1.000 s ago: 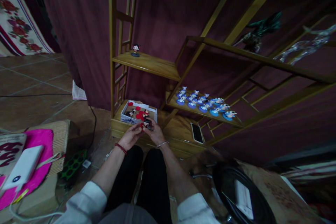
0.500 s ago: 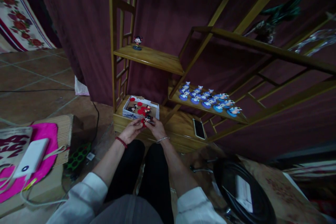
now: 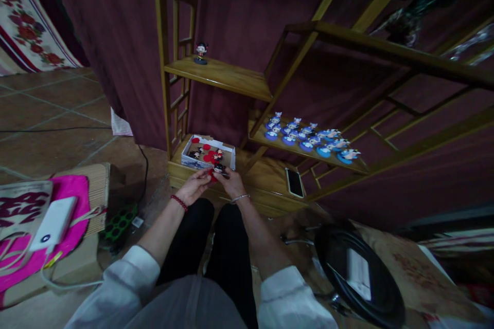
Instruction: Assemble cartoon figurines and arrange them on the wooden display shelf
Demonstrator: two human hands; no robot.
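Note:
My left hand (image 3: pixel 195 187) and my right hand (image 3: pixel 232 184) meet just in front of the open box. Between their fingertips is a small dark-haired figurine (image 3: pixel 218 168). The right fingers close around the figurine, while the left fingers pinch a round red base (image 3: pixel 212 175) at its lower left. Whether base and figurine are joined is too small to tell. Behind my hands stands the white open box (image 3: pixel 229 157), holding several more figurines and red round bases. A similar figurine (image 3: pixel 201 53) stands upright on the shelf (image 3: pixel 227 78) above.
Several blue and purple figurines (image 3: pixel 306 141) stand in rows on a right-hand shelf. A phone (image 3: pixel 295 183) lies on the lowest wooden board (image 3: pixel 262 177). A black round stool (image 3: pixel 380 288) is at my right; a white power bank (image 3: pixel 54 222) rests on pink cloth at left.
The view has shifted slightly, so the shelves sit a little higher in the picture. Both hands stay together on the figurine and red base, almost unmoved.

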